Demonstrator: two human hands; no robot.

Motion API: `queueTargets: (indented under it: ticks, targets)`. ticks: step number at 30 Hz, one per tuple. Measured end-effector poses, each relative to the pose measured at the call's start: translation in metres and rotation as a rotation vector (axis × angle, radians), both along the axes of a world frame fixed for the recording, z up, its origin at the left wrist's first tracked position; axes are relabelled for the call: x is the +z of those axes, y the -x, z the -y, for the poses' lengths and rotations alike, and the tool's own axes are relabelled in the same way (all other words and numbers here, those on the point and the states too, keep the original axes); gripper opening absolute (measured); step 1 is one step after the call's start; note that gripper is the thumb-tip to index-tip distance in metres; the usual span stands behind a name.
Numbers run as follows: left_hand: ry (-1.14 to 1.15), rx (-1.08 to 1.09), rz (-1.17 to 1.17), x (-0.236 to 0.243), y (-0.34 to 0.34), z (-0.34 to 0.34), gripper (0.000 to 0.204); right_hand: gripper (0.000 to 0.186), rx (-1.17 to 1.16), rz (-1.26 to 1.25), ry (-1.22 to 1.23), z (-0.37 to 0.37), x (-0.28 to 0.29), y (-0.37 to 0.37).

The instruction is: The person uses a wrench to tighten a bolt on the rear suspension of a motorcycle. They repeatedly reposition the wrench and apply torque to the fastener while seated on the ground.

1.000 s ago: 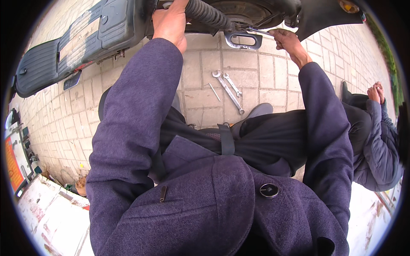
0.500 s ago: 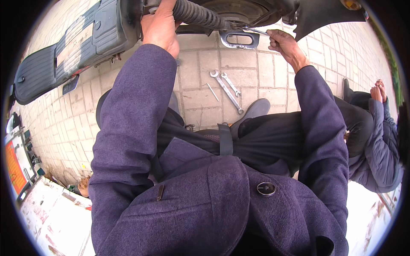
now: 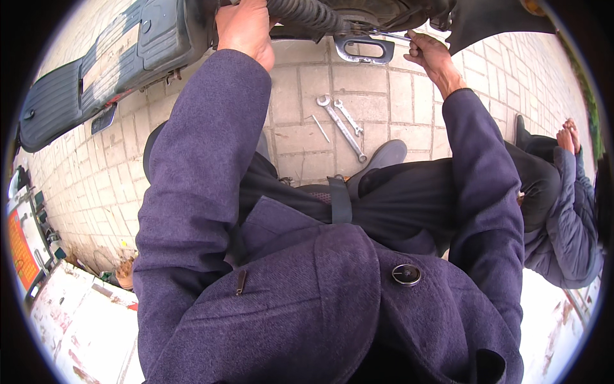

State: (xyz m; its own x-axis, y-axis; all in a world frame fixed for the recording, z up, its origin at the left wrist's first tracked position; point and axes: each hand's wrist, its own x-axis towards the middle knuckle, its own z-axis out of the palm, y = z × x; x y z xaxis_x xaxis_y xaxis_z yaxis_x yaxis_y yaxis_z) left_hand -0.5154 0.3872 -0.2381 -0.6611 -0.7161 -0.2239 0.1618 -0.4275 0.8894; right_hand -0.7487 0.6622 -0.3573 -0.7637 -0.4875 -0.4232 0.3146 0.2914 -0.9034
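Observation:
My right hand (image 3: 432,56) is closed around a slim silver wrench (image 3: 391,36), whose far end reaches the underside of a motor scooter beside a wheel (image 3: 377,13). Just below that end sits a silver metal loop bracket (image 3: 363,51). At the top, my left hand (image 3: 245,29) is up against the scooter next to the black spring shock absorber (image 3: 307,14); its fingers are mostly hidden or cut off by the picture's edge. On the paving between my arms lie a large combination wrench (image 3: 342,130), a smaller wrench (image 3: 348,118) and a thin metal rod (image 3: 321,128).
The scooter's dark footboard and body (image 3: 144,54) stretch across the upper left. My grey shoe (image 3: 387,157) rests near the large wrench. Another person (image 3: 566,205) sits close on my right, hands together. A white worn surface (image 3: 77,320) lies at the lower left.
My view has shifted slightly, so the ground tools appear a little higher. My right hand has moved slightly up and right with the wrench; my left hand stays at the scooter.

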Motion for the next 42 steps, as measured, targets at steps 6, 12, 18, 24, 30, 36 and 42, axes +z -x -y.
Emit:
queueTargets:
  ticks: [6, 12, 18, 24, 30, 36, 42]
  targets:
    - [-0.044, 0.021, -0.009, -0.002, 0.002, 0.0, 0.041, 0.027, -0.09, -0.055, -0.062, 0.004, 0.002, -0.007]
    - [-0.075, 0.014, -0.094, -0.001, 0.003, -0.001, 0.038, 0.028, -0.097, 0.052, 0.008, 0.008, -0.002, -0.001]
    - [-0.061, 0.028, -0.078, 0.0, 0.003, -0.002, 0.038, 0.03, -0.095, 0.012, -0.037, 0.012, 0.0, 0.001]
    - [-0.053, 0.022, -0.108, 0.0, 0.003, -0.003, 0.038, 0.028, -0.055, 0.005, -0.098, 0.011, 0.004, 0.001]
    - [-0.063, 0.038, -0.114, 0.002, 0.004, -0.005, 0.038, 0.027, 0.089, 0.041, -0.193, -0.004, 0.019, -0.009]
    - [-0.065, 0.038, -0.114, 0.004, 0.005, -0.005, 0.039, 0.035, 0.248, -0.286, -0.233, -0.007, 0.037, -0.029]
    - [-0.069, 0.03, -0.079, 0.0, 0.005, -0.001, 0.039, 0.03, 0.483, -0.417, -0.703, -0.004, 0.039, -0.04]
